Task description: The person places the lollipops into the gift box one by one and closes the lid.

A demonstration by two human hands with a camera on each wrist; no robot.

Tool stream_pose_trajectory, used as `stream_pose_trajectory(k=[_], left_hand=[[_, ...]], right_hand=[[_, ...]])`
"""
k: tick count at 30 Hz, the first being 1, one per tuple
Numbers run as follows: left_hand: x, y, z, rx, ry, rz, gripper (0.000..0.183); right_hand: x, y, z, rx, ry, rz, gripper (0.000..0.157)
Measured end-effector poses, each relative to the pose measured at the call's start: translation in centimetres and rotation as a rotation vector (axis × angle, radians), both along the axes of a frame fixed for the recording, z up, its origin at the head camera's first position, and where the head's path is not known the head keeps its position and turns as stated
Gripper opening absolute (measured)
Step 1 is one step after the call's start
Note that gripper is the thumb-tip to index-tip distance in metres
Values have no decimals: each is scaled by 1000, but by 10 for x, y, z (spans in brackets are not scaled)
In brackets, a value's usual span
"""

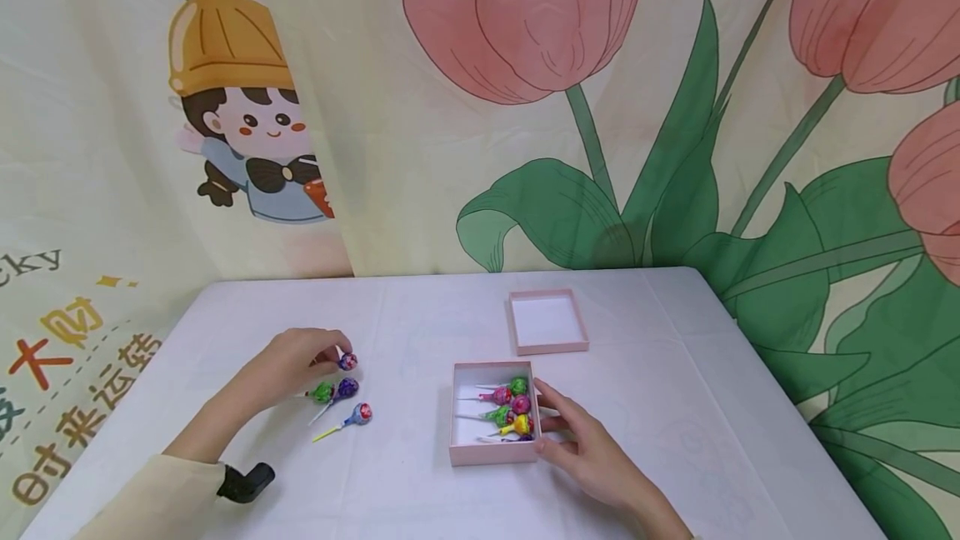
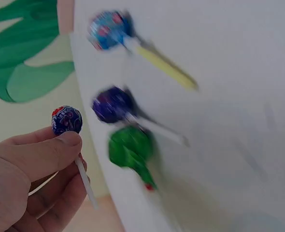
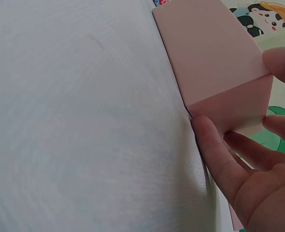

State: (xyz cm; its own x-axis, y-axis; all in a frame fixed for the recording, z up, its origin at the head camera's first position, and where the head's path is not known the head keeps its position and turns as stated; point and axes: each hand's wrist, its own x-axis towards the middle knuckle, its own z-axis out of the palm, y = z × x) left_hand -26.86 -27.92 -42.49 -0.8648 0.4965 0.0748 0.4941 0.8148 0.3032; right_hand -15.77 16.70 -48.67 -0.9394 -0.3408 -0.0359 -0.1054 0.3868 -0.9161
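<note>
My left hand (image 1: 294,365) pinches a lollipop (image 2: 66,120) in a dark blue and red wrapper between thumb and fingers, its white stick pointing down. Below that hand on the cloth lie a purple lollipop (image 2: 113,104), a green lollipop (image 2: 130,147) and a blue lollipop (image 2: 108,31) with a yellow stick. With its fingers fairly straight, my right hand (image 1: 592,457) touches the right side of a pink box (image 3: 210,53). Inside that open-topped box sit several lollipops (image 1: 519,426), green, pink, yellow and purple, heads toward the right wall.
Behind the box, a shallow pink lid (image 1: 553,349) lies with its white inside up. A white cloth (image 1: 405,490) covers the table. At the back hangs a printed curtain (image 1: 405,190) with tulips and a cartoon child. A black strap (image 1: 246,483) sits at my left sleeve.
</note>
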Motion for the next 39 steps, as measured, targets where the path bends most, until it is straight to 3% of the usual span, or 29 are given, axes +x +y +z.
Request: stream_pose_trajectory(k=[8,15,24,32,39], left_hand=[[16,46,20,75,23,-24,23],[31,82,26,125,3,-83,24],[42,128,35,164,-36,-163,22],[49,170,30,177,-95,-255,20],[51,192,20,192,-126,-305,17]], right_hand=[[1,1,0,-20,10,13,76],[1,0,0,-21,12,18,75],[1,0,-1,-11,16,10,75],[1,1,-1,-9,10,6,75],[0,3,-2,-35,4,20,74]])
